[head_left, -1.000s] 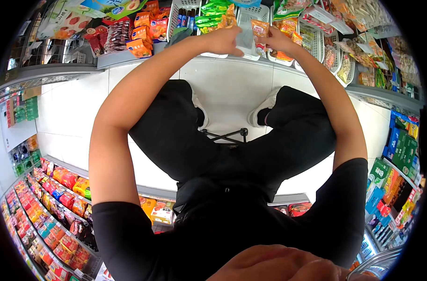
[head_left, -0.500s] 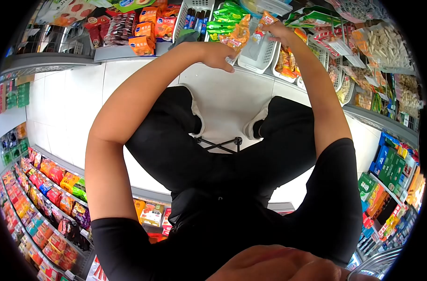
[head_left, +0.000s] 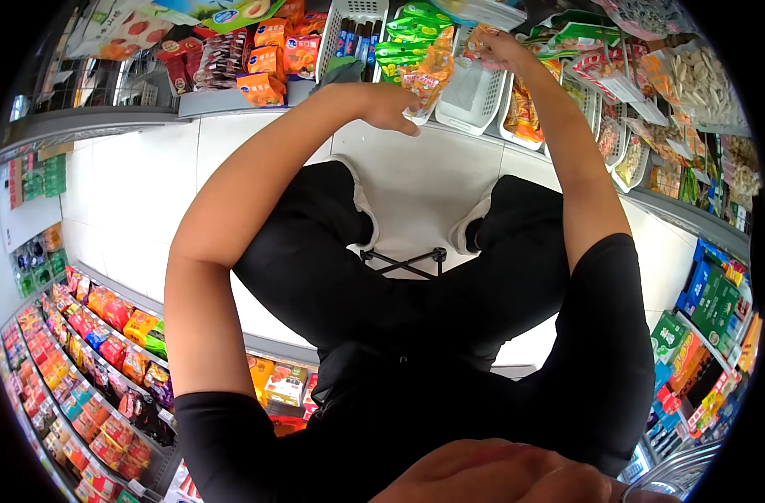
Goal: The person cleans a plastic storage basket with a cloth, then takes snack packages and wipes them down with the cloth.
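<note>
My left hand (head_left: pixel 389 107) is closed on the lower end of an orange snack packet (head_left: pixel 431 69); some of its fingers are hidden. That packet stands up in front of green snack packets (head_left: pixel 403 60). Over the far end of a white plastic basket (head_left: pixel 469 107), my right hand (head_left: pixel 506 52) grips another orange packet (head_left: pixel 479 42), partly covered by the fingers. Just right of this basket, a second white basket holds more orange packets (head_left: pixel 525 116).
Orange and red packets (head_left: pixel 269 60) lie on the shelf at left, beside a basket of dark blue sticks (head_left: pixel 357 40). Bagged dry goods (head_left: pixel 692 80) fill the right. A folding stool's black legs (head_left: pixel 406 261) show between my feet. Stocked snack shelves (head_left: pixel 106 369) stand lower left.
The view has shifted slightly. My right hand has moved a little away from me with its packet, showing more of the basket's inside. My left hand still holds its packet.
</note>
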`<state>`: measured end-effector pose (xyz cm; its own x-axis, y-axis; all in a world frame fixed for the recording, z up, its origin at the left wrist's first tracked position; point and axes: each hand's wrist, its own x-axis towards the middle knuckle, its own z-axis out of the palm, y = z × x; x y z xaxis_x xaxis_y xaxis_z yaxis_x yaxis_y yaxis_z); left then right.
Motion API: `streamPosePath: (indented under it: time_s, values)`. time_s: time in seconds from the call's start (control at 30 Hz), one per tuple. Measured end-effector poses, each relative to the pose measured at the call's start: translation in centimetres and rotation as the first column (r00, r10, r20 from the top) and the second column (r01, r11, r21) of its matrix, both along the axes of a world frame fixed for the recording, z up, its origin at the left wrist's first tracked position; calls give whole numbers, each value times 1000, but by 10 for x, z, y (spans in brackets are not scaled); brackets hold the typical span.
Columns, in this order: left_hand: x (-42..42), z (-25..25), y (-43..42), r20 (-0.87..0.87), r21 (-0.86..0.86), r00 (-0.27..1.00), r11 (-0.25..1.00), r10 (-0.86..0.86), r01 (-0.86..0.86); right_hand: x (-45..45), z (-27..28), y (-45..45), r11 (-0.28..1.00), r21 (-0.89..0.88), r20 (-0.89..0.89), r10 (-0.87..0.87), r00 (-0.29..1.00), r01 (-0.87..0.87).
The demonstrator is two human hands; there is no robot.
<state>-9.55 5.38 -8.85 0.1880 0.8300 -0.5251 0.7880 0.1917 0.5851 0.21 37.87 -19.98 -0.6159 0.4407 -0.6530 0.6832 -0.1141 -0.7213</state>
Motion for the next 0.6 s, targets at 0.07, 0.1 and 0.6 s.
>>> streamPosePath:
  time_s: [0.07,0.1,0.6]
  values:
    - [-1,-2,1,-2,3,1000,1000,-1,1,-6,-17,8,986,-48,18,-162,987,162]
    - [-1,-2,1,-5,4,1000,1000,-3,3,-8,-20,8,968,-72,30,-241,970,242]
    - [-5,9,-3,41,-101,996,992,75,-70,-1,-39,45,870,-101,-69,-490,869,482]
